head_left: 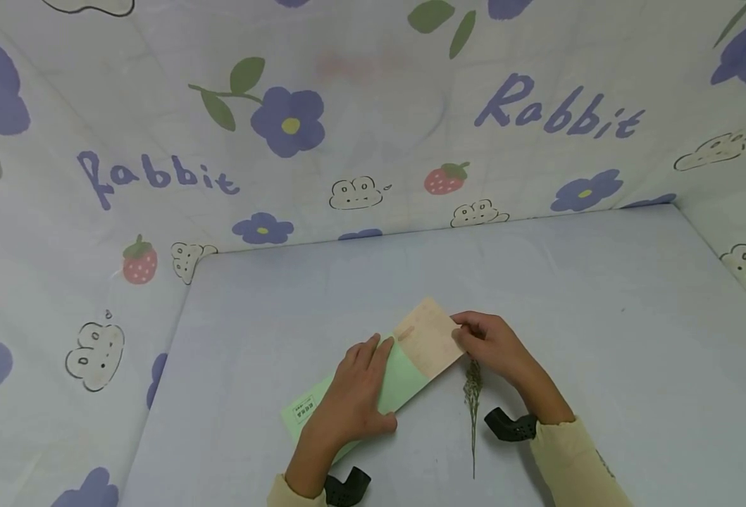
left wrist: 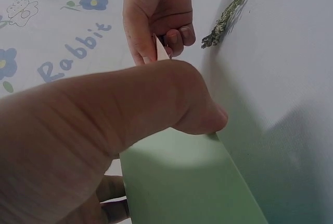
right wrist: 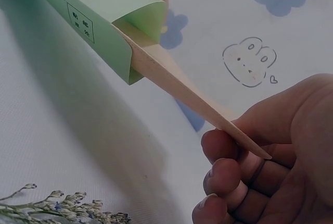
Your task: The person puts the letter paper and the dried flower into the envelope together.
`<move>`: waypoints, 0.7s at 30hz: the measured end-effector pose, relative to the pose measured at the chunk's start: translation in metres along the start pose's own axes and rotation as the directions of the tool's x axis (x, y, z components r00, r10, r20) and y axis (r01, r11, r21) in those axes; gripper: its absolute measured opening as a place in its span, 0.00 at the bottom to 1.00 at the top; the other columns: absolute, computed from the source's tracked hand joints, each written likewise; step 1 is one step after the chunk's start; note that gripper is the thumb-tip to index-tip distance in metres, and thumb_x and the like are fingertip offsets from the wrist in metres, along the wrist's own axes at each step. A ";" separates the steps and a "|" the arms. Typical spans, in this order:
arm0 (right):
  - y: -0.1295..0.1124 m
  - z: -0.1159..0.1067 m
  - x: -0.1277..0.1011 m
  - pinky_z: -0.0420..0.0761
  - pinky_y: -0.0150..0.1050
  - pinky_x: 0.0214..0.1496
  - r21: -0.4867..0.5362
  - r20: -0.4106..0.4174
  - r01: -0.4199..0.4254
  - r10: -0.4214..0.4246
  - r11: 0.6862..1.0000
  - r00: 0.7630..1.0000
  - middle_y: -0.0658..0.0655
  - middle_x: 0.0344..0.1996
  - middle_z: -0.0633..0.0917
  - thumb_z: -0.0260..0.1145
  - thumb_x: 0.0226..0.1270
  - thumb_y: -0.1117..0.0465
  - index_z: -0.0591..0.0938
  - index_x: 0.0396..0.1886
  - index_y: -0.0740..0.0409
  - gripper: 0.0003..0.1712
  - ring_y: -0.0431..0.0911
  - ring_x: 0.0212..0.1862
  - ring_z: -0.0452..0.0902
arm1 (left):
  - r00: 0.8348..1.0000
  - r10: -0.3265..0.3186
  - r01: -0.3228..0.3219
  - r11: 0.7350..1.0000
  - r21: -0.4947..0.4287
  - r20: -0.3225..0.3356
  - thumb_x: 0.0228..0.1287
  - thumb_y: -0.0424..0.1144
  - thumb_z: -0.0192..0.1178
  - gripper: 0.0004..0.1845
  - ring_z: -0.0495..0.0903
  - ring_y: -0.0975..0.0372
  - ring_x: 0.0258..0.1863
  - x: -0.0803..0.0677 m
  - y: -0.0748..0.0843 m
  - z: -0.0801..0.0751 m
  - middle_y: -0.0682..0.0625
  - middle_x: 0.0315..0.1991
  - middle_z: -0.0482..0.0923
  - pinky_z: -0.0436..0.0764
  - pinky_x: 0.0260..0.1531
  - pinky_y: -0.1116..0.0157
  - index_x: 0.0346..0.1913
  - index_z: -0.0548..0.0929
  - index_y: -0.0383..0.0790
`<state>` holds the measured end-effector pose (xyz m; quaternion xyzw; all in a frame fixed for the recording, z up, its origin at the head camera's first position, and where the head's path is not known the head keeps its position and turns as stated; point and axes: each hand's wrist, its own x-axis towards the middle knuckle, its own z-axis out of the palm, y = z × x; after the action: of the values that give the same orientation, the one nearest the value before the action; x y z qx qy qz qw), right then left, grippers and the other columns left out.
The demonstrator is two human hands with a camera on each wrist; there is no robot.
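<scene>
— The fingers [right wrist: 222, 176] of the right hand [head_left: 496, 345], what are they doing?

— Pinching. They and the thumb have hold of the outer end of a pale card [head_left: 432, 338].

— And the left hand [head_left: 356, 394]?

— It grips the green sleeve [head_left: 404, 384] across its width, thumb over the edge nearer the person, fingers at the far edge.

— Where exactly is the card?

— Partly inside the sleeve, its outer part sticking out of the mouth. How deep the rest goes I can't tell.

— Which way does everything run?

— The sleeve's long axis slants away from the person and to the right, and the card leaves it in the same line. I'd call that line the thing that matters: one hand at either side of the mouth, the right at the card's end, the left back on the sleeve. The right is nearer the card's free end.

— Anything close by?

— A dried sprig [head_left: 473, 394] lies just beside the right hand, its stem pointing toward the person, apart from the sleeve.

— Further out?

— The pale tabletop [head_left: 252, 310], then a backdrop [head_left: 379, 141] printed with flowers, strawberries and "Rabbit".
</scene>
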<state>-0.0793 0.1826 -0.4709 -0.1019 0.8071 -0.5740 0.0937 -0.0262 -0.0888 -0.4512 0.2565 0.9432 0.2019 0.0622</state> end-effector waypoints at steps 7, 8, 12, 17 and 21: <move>-0.001 0.001 0.000 0.74 0.38 0.27 0.002 -0.001 0.000 0.000 1.000 1.000 0.55 0.26 0.80 0.58 0.75 0.66 0.78 0.59 0.75 0.20 0.45 0.26 0.72 | 1.000 -0.001 0.001 1.000 0.007 -0.006 0.45 0.43 0.70 0.54 0.59 0.45 0.71 -0.001 0.001 0.000 0.37 0.75 0.57 0.65 0.64 0.47 0.77 0.57 0.36; -0.001 0.001 0.000 0.74 0.38 0.27 0.005 -0.001 0.001 -0.001 1.000 1.000 0.55 0.26 0.80 0.58 0.75 0.66 0.78 0.59 0.75 0.19 0.45 0.26 0.72 | 1.000 -0.001 0.001 1.000 0.007 -0.007 0.45 0.42 0.70 0.54 0.59 0.45 0.71 -0.001 0.001 0.000 0.37 0.75 0.57 0.65 0.64 0.47 0.77 0.57 0.36; 0.000 0.002 0.000 0.74 0.38 0.27 0.001 0.000 0.009 -0.009 1.000 1.000 0.55 0.26 0.80 0.58 0.75 0.66 0.78 0.59 0.75 0.19 0.46 0.26 0.72 | 1.000 -0.002 0.002 1.000 0.004 -0.010 0.45 0.42 0.69 0.54 0.59 0.45 0.71 -0.002 0.001 0.001 0.37 0.75 0.56 0.64 0.65 0.47 0.78 0.56 0.36; 0.000 0.002 -0.001 0.75 0.38 0.27 -0.007 0.000 0.005 -0.005 1.000 1.000 0.55 0.23 0.79 0.59 0.74 0.66 0.80 0.58 0.73 0.18 0.46 0.25 0.72 | 1.000 0.002 -0.002 1.000 0.002 -0.017 0.45 0.42 0.69 0.54 0.59 0.45 0.71 -0.003 0.001 0.001 0.37 0.75 0.56 0.64 0.65 0.47 0.78 0.56 0.36; 0.002 0.003 -0.001 0.74 0.38 0.26 -0.010 -0.003 0.007 -0.007 1.000 1.000 0.55 0.23 0.78 0.59 0.74 0.65 0.80 0.57 0.72 0.18 0.45 0.25 0.71 | 1.000 0.004 -0.004 1.000 0.004 -0.021 0.45 0.42 0.69 0.54 0.59 0.45 0.71 -0.003 0.000 0.003 0.37 0.75 0.56 0.64 0.65 0.46 0.78 0.56 0.36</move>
<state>-0.0778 0.1805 -0.4739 -0.1046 0.8097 -0.5705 0.0899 -0.0228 -0.0894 -0.4539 0.2566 0.9436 0.2026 0.0513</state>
